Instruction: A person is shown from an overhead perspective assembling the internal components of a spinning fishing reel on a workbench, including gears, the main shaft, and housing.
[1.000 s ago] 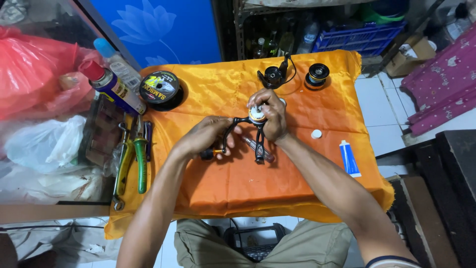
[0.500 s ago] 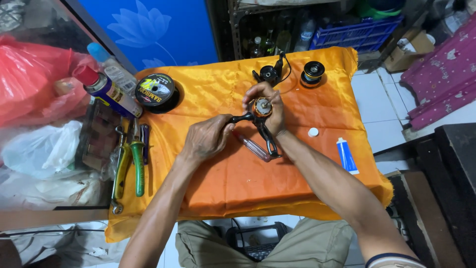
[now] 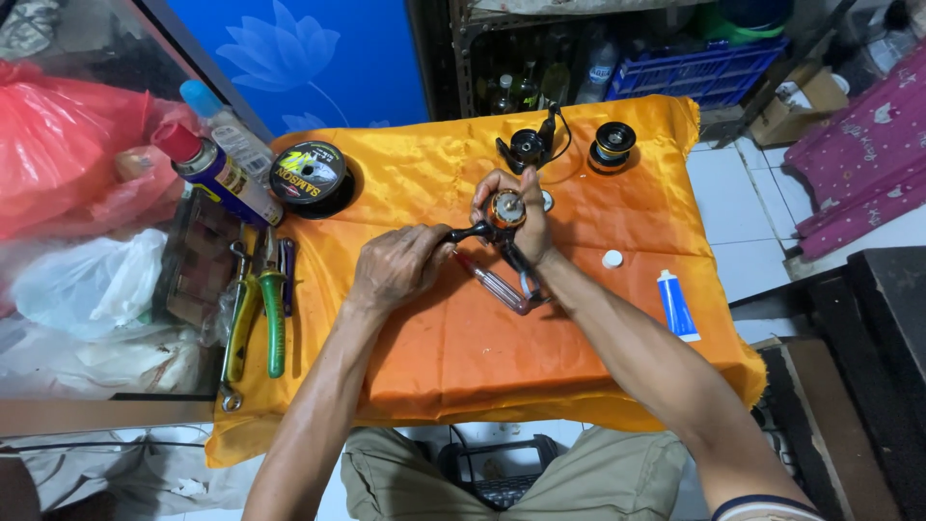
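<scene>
Head view shows my right hand wrapped around a small black and orange fishing reel body, raised just above the orange satin cloth that covers the desk. That grip is closed firmly, the reel sitting between thumb and fingers with its round orange face turned up toward me. My left hand sits just beside it to the left, fingers pinched shut on the reel's black crank handle; how much of the knob is inside that grip I cannot quite tell. Under the reel, a clear-handled screwdriver lies on the cloth. Farther back rest a black reel part and a black spool. Green-handled pliers lie well apart on the left, and a blue and white tube lies on the right.
</scene>
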